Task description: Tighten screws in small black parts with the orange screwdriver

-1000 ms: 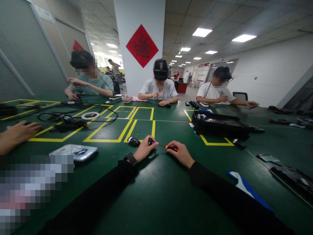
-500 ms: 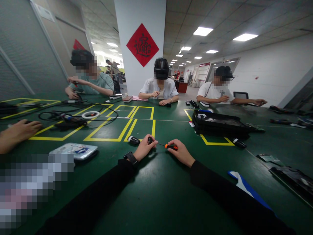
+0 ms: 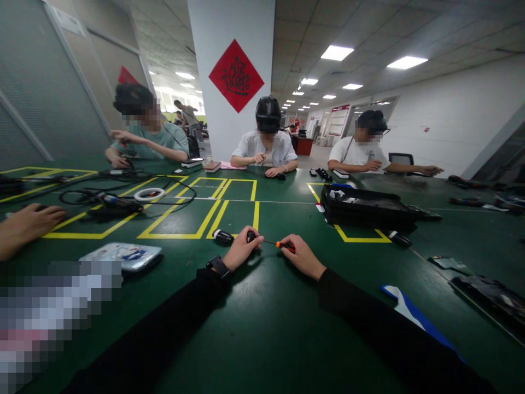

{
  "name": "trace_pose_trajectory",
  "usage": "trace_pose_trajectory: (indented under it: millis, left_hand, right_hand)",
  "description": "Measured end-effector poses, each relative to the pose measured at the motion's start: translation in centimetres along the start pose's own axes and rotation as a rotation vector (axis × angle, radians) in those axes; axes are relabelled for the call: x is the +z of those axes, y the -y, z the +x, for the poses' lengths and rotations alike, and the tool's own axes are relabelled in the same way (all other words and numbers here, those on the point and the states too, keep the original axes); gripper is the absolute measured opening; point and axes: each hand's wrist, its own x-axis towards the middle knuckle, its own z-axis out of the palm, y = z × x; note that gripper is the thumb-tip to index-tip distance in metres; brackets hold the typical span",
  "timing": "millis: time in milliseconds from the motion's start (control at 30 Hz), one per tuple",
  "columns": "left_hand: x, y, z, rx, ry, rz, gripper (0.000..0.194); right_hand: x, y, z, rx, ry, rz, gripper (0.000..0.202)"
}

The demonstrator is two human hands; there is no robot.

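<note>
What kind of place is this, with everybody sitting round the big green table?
Probably a workshop in an office: a screwdriver is in use, black cables and a black casing lie on the green table, and people sit working across it.

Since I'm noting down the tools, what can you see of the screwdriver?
The screwdriver has an orange and black handle, seemingly plastic, and a thin shaft that looks like metal. It is held roughly level above the table, handle in the right hand, shaft pointing at the small dark piece in the left hand. Whether its tip touches is unclear.
</note>
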Motion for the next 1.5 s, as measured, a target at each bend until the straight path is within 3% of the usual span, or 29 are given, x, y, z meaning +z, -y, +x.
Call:
trace_pose_trajectory:
  millis: [333, 533, 733, 967, 1167, 1500]
  left_hand:
    - [0.05, -0.42, -0.09, -0.004, 0.001, -0.044, 0.022]
    - [0.01, -0.21, -0.11, 0.01, 0.0, -0.035, 0.023]
    - [0.03, -0.01, 0.0, 0.035, 0.017, -0.009, 0.022]
    - [-0.01, -0.18, -0.1, 0.009, 0.008, -0.043, 0.021]
    - [0.01, -0.07, -0.03, -0.034, -0.013, -0.065, 0.023]
    - [0.0, -0.18, -0.05, 0.028, 0.002, -0.054, 0.018]
  right_hand:
    - [0.0, -0.05, 0.37, 0.033, -0.003, -0.051, 0.024]
    - [-0.31, 0.28, 0.09, -0.02, -0.025, -0.031, 0.009]
    - [-0.23, 0.15, -0.04, -0.001, -0.027, 0.037, 0.016]
    - [0.08, -0.41, 0.28, 0.019, -0.008, -0.038, 0.018]
    - [-0.19, -0.07, 0.04, 0.012, 0.022, 0.002, 0.01]
    - [-0.1, 0.14, 0.08, 0.011, -0.006, 0.05, 0.017]
